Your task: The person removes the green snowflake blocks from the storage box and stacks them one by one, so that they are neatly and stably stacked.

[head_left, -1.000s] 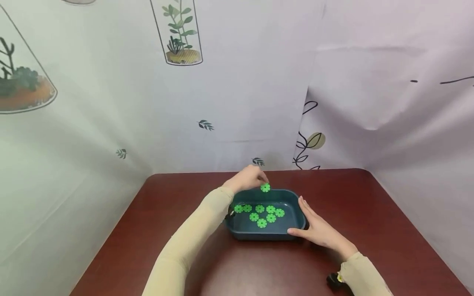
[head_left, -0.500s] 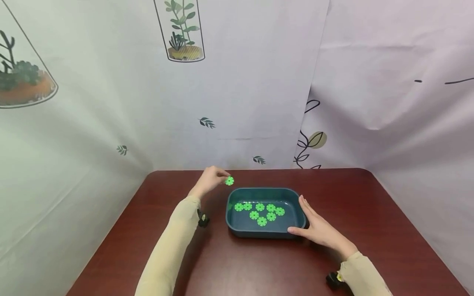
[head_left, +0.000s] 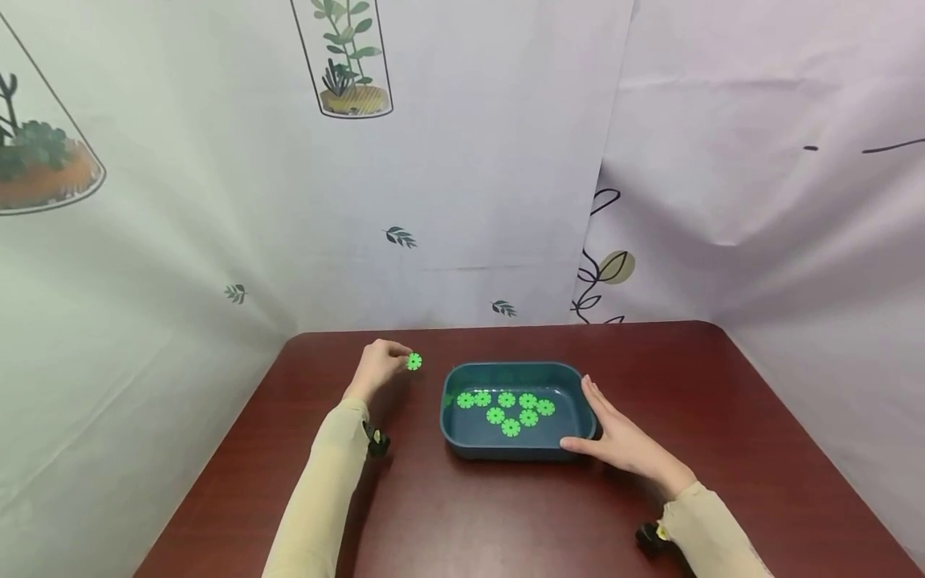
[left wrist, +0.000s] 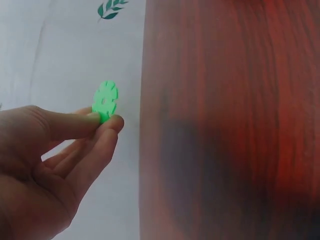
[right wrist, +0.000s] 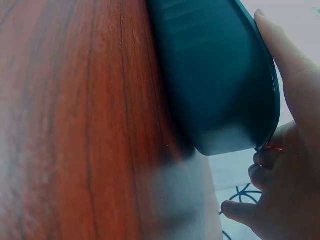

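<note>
Delicately, between thumb and fingertips, my left hand (head_left: 377, 368) pinches one green disc (head_left: 414, 362) by its edge, off the dish (head_left: 516, 453) toward ten o'clock and apart from its rim. Most of the disc stands proud of my fingertips; I'd judge a rim hold suits something so thin. My right hand (head_left: 627, 440) lies at the dish's end, between three and four o'clock, thumb spread well away from the fingers and pinching nothing: the fingers reach along the end and the thumb touches the near corner, presumably to steady it.

Inside, eight green discs (head_left: 507, 399) lie on the floor of the dish, five in a loose row toward twelve o'clock and three below them, toward six.

The disc I hold is bright and flat, notched all round like petals, with a small hole in the middle; it looks like plastic. The dish is dark teal, smooth and glossy, an oblong with rounded corners; whether ceramic or plastic, I cannot tell. Beneath it the table (head_left: 462, 514) is reddish brown, streaked with grain and softly shiny, and past it toward twelve hangs a creased, leaf-printed cloth (head_left: 462, 201).
</note>
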Tool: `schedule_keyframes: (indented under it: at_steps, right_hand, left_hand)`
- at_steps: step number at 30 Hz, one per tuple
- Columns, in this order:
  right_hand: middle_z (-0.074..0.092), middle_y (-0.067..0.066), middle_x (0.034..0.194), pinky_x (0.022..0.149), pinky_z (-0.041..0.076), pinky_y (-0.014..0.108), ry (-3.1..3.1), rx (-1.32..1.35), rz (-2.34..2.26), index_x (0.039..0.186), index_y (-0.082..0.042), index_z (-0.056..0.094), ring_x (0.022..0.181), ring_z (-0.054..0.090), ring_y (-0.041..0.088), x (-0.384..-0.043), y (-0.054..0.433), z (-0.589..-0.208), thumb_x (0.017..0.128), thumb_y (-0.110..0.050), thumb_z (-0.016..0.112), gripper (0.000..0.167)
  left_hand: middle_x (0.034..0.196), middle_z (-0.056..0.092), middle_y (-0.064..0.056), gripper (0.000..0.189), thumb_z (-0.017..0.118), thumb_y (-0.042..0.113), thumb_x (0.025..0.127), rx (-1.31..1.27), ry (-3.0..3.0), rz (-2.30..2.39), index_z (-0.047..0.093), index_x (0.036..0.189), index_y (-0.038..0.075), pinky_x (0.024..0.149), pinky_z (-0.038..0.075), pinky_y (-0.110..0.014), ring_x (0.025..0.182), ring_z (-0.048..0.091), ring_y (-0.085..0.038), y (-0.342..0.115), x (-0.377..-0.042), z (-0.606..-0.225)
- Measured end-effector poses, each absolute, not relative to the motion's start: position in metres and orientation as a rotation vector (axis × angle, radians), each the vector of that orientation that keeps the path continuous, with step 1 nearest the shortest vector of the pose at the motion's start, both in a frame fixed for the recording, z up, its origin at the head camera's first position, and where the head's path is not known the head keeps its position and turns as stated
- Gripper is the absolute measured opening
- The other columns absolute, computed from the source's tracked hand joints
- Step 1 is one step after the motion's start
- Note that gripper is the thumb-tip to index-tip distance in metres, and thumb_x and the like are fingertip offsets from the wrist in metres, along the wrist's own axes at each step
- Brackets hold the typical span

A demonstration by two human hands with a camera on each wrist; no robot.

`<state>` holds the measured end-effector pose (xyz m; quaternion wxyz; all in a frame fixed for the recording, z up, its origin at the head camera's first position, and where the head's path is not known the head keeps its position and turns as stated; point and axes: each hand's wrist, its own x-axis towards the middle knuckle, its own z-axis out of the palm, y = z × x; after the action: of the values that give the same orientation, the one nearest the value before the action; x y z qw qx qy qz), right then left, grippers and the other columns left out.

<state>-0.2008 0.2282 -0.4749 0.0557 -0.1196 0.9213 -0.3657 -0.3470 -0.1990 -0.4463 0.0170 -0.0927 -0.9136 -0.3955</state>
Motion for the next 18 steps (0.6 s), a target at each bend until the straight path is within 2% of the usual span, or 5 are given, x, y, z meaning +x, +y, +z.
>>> schedule_keyframes:
  at_steps: [10, 18]
  right_hand:
    - [0.002, 0.019, 0.168, 0.108, 0.032, 0.067, 2.787, -0.324, -1.135, 0.163, -0.010, 0.004, 0.149, 0.015, 0.046, -0.201, 0.226, -0.474, 0.083, -0.056, 0.077, 0.118]
    - [0.003, 0.018, 0.168, 0.108, 0.032, 0.067, 2.779, -0.323, -1.167, 0.163, -0.011, 0.004, 0.149, 0.017, 0.046, -0.201, 0.226, -0.476, 0.083, -0.055, 0.077, 0.117]
  left_hand:
    - [0.102, 0.073, -0.018, 0.024, 0.060, -0.003, 0.089, -0.243, -2.960, -1.077, 0.076, 0.107, -0.004, 0.070, 0.053, -0.037, 0.080, 0.064, -0.024, -0.205, -0.352, -0.460]
    - [0.100, 0.074, -0.018, 0.023, 0.059, -0.004, 0.086, -0.258, -2.955, -0.976, 0.077, 0.101, -0.005, 0.073, 0.053, -0.039, 0.085, 0.063, -0.027, -0.208, -0.359, -0.465]
